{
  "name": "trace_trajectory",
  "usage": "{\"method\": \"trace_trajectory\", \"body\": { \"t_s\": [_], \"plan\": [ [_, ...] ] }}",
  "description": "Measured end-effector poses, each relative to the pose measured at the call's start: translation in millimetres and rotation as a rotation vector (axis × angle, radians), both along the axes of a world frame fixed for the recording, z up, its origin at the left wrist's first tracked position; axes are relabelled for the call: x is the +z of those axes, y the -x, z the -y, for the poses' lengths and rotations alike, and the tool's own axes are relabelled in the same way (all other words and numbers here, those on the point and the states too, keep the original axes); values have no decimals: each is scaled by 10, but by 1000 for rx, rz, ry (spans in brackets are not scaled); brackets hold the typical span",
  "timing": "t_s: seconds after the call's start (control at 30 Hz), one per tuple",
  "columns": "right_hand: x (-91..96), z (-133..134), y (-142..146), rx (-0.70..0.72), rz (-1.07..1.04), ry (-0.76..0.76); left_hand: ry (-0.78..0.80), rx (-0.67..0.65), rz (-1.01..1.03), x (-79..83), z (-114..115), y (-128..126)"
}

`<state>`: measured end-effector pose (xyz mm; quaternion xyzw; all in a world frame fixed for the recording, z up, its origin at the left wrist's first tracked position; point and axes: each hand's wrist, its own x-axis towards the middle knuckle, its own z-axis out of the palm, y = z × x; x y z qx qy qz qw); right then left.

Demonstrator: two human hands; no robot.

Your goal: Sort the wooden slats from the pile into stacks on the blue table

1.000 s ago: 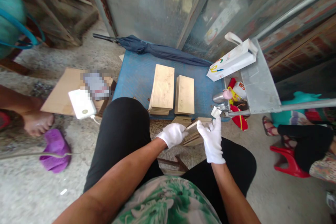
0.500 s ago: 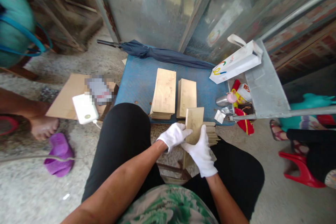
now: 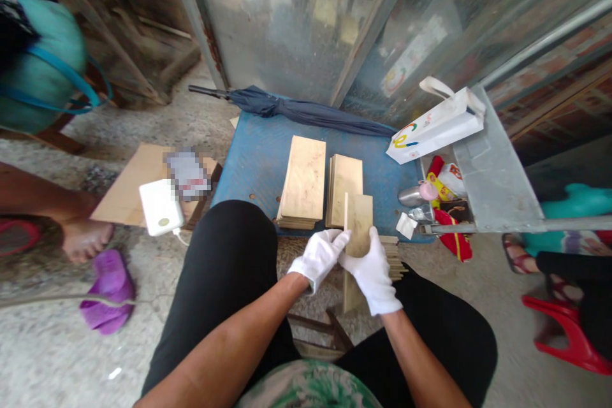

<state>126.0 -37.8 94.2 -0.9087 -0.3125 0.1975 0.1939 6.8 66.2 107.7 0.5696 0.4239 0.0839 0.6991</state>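
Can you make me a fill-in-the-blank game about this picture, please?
1. The right hand holds a board and is gloved in the color ____.
2. Along the far edge of the blue tabletop lies a closed, dark ____.
3. The slipper near the bare foot is ____.

Missing words: white; umbrella; purple.

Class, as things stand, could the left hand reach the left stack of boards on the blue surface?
Probably yes: nothing visible blocks the way from the left hand to that stack, though it seems to be touching the board in the right hand.
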Motion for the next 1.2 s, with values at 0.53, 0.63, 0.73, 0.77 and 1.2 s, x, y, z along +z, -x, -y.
{"method": "trace_trajectory", "body": {
  "t_s": [0.53, 0.63, 0.73, 0.77, 1.2],
  "plan": [
    [2, -1482, -553, 0, 101, 334, -266, -799, -460, 245, 179, 98],
    [-70, -1598, -518, -10, 121, 365, -285, -869, -486, 324, 128, 99],
    [-138, -1677, -508, -23, 130, 351, -289, -908, -471, 378, 84, 98],
    [-156, -1698, -506, -27, 134, 350, -289, -923, -462, 390, 75, 98],
    [-236, -1819, -435, -56, 152, 385, -263, -976, -428, 439, 46, 85]
  ]
}}
